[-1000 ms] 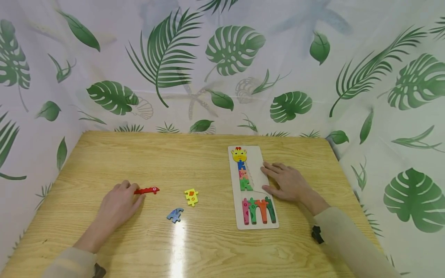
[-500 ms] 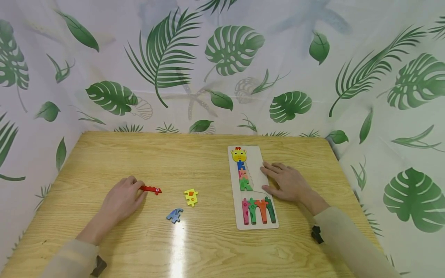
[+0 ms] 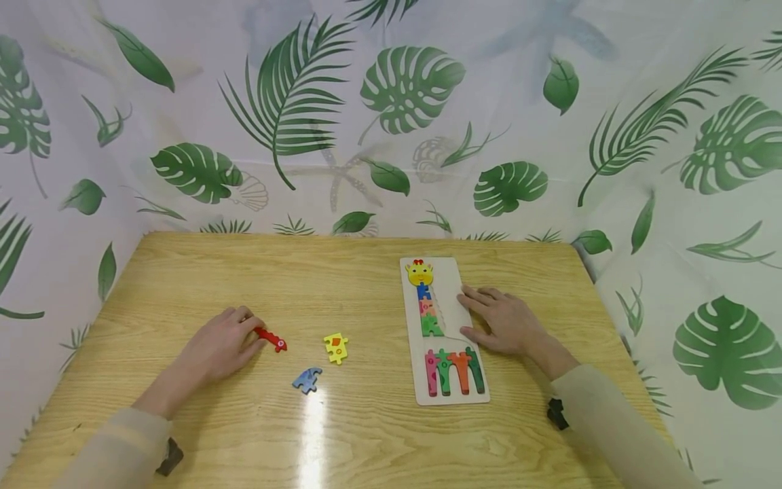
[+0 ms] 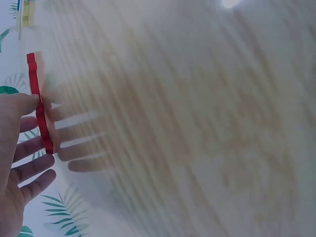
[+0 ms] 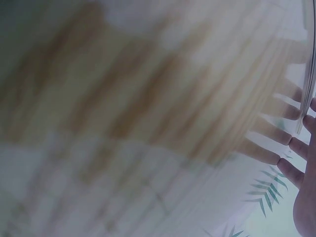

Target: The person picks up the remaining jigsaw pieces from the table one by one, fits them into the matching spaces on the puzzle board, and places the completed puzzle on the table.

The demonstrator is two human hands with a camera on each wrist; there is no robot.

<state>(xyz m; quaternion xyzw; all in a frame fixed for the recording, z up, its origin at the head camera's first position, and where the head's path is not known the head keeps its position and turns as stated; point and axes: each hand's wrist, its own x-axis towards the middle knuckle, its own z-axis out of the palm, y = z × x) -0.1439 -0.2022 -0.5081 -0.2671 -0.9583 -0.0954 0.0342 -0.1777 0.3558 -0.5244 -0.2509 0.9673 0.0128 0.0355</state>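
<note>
In the head view my left hand (image 3: 222,345) pinches one end of a long red puzzle piece (image 3: 273,339) low over the table's left half. The left wrist view has the red piece (image 4: 33,74) between thumb and fingertips, the other fingers spread. A yellow puzzle piece (image 3: 336,348) and a blue-grey one (image 3: 307,380) lie to its right. My right hand (image 3: 504,320) rests at the right edge of a pale giraffe puzzle board (image 3: 449,278), fingers relaxed. Set in the board are the yellow giraffe head (image 3: 419,274), several neck pieces (image 3: 430,324) and leg pieces (image 3: 462,372).
The wooden table (image 3: 366,441) carries the board and the loose pieces. A white cloth with green leaves (image 3: 287,102) hangs behind it and along both sides. Light glares off the table near the front middle.
My left hand has shifted a little right with the red piece, whose free end now swings down toward me. The right hand, the board and the other loose pieces stay put.
</note>
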